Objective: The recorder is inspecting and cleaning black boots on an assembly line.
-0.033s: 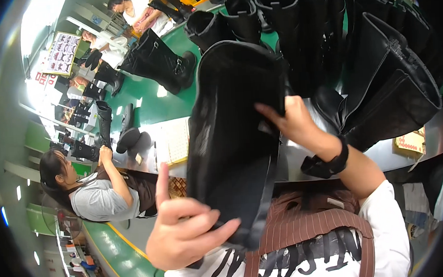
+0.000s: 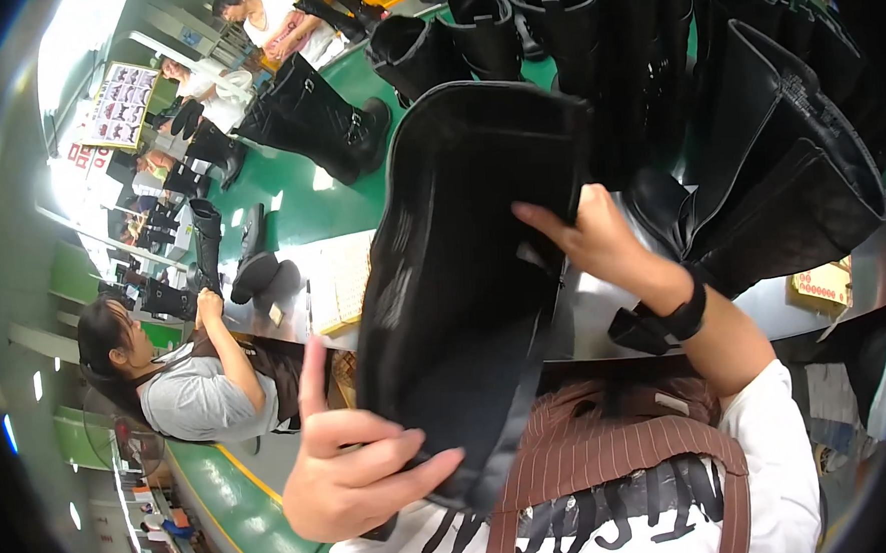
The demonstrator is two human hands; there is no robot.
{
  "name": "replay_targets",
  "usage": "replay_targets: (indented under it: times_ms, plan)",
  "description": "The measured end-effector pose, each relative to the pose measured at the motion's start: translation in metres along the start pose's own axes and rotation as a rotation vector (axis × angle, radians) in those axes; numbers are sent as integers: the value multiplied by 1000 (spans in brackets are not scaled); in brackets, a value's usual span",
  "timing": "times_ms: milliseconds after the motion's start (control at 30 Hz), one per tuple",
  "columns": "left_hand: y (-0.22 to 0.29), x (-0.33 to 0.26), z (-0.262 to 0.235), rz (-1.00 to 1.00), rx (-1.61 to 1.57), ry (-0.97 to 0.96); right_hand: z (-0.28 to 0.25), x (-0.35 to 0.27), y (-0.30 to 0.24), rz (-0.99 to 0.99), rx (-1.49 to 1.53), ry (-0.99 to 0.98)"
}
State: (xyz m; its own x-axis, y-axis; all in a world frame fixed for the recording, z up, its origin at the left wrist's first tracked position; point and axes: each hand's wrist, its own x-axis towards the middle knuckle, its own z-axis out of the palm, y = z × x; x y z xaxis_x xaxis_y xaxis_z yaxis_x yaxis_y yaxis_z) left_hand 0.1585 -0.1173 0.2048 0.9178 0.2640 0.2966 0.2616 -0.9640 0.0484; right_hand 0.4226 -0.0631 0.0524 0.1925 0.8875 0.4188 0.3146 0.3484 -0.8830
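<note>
Held up before my chest is a black tall boot [image 2: 454, 286], its wide opening and dark lining facing me; its foot end is out of sight. My left hand [image 2: 358, 471] grips the lower left rim, with the index finger stretched out and the other fingers bent at the edge. On the right side, my right hand [image 2: 607, 243] is closed round the rim with the thumb inside. A small pale tag [image 2: 532, 255] shows on the lining near that thumb. Another black tall boot [image 2: 780, 209] leans on its side just right of my right hand.
Several black boots [image 2: 555, 30] stand along the far side of the green table [image 2: 299, 199]. A buckled boot [image 2: 320, 123] lies farther left. Yellowish printed sheets [image 2: 343, 287] lie behind my left hand. One co-worker [image 2: 198, 384] sits at left; others work beyond.
The boot has shifted slightly left and tilted a little, its lower end moving left with my left hand. My right hand keeps its hold almost in place.
</note>
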Motion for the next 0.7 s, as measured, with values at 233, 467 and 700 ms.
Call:
replay_targets:
  times_ms: [233,467,700]
  plan:
    - [-16,-38,0,-25,-39,-16,-12,8,21,-94,188,-181]
    - [-17,17,25,-139,406,666,5,-1,8,-192,78,169]
    - [-50,52,118,-329,40,1155,-13,-64,31,134,-151,130]
